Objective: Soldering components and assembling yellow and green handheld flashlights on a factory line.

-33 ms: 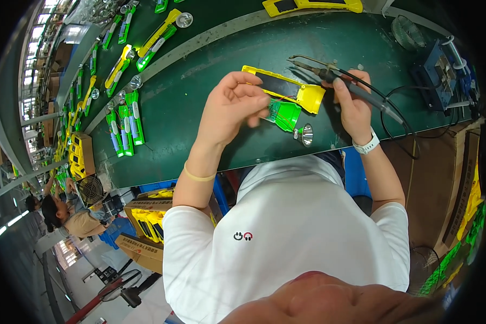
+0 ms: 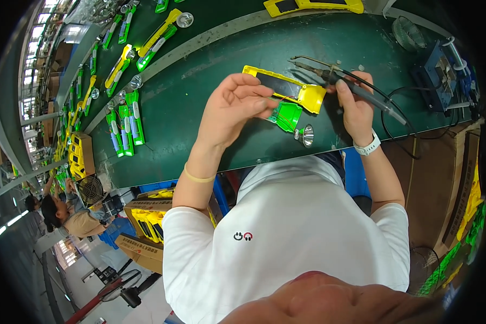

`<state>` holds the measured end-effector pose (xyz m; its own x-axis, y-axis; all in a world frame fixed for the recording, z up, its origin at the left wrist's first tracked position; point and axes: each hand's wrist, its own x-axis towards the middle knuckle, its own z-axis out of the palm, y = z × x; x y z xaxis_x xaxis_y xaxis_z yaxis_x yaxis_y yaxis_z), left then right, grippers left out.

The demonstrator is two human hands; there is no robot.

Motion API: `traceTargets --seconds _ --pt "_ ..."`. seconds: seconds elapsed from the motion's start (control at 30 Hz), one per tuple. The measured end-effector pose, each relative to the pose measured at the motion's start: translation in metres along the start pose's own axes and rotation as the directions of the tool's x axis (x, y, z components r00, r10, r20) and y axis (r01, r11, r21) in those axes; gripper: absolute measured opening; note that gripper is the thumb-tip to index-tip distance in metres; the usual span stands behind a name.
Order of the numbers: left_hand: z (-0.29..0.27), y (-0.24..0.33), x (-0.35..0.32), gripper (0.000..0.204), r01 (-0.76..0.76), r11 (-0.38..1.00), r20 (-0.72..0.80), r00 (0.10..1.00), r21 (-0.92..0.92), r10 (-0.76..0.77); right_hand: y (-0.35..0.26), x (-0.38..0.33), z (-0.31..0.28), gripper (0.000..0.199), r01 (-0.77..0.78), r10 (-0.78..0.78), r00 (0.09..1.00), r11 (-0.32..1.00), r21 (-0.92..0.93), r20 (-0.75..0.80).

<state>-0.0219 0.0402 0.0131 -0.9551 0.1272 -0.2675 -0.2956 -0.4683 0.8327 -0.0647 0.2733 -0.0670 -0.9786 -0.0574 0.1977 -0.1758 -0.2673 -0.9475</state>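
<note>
My right hand [image 2: 356, 102] is closed around the dark handle of a soldering iron [image 2: 356, 92]. A thin bent metal tube runs along the iron, and its tip points left above the work. My left hand [image 2: 229, 110] is pinched, thumb against fingers, over a green flashlight shell half [image 2: 287, 116] with a circuit board. Thin wires show near those fingertips, but what they pinch is too small to make out. Behind lies a yellow shell half [image 2: 310, 99] with a dark panel. A shiny round reflector [image 2: 306, 135] sits at the green shell's near right end, joined by wire.
A blue metal stand [image 2: 434, 75] and a glass-like cup [image 2: 407, 32] are at the right. Green and yellow flashlight parts [image 2: 127, 129] lie along the left, and yellow shells [image 2: 313, 5] at the back. Boxes of yellow parts [image 2: 148, 224] stand below the bench; other people work far left.
My left hand has shifted slightly right and down, covering more of the circuit board. The soldering iron and my right hand have moved a little to the right.
</note>
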Motion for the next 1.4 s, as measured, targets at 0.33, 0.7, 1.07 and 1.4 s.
traceTargets --seconds 0.33,0.7,1.07,1.4 --pt "-0.049 -0.001 0.038 0.005 -0.332 -0.03 0.316 0.861 0.943 0.398 -0.006 -0.006 0.046 0.024 -0.188 0.185 0.982 0.974 0.127 0.034" --pt "-0.053 0.016 0.06 0.006 -0.373 -0.162 0.387 0.92 0.914 0.065 0.015 -0.005 0.054 0.024 -0.155 0.157 0.982 0.988 -0.024 0.11" --pt "-0.049 0.015 0.066 0.008 -0.374 -0.196 0.384 0.923 0.906 0.014 0.008 -0.005 0.047 0.023 -0.182 0.181 0.982 0.983 0.01 0.049" --pt "-0.044 0.015 0.067 0.006 -0.363 -0.198 0.366 0.93 0.911 -0.022 0.004 0.101 -0.029 0.036 0.06 -0.065 0.997 0.993 0.105 0.04"
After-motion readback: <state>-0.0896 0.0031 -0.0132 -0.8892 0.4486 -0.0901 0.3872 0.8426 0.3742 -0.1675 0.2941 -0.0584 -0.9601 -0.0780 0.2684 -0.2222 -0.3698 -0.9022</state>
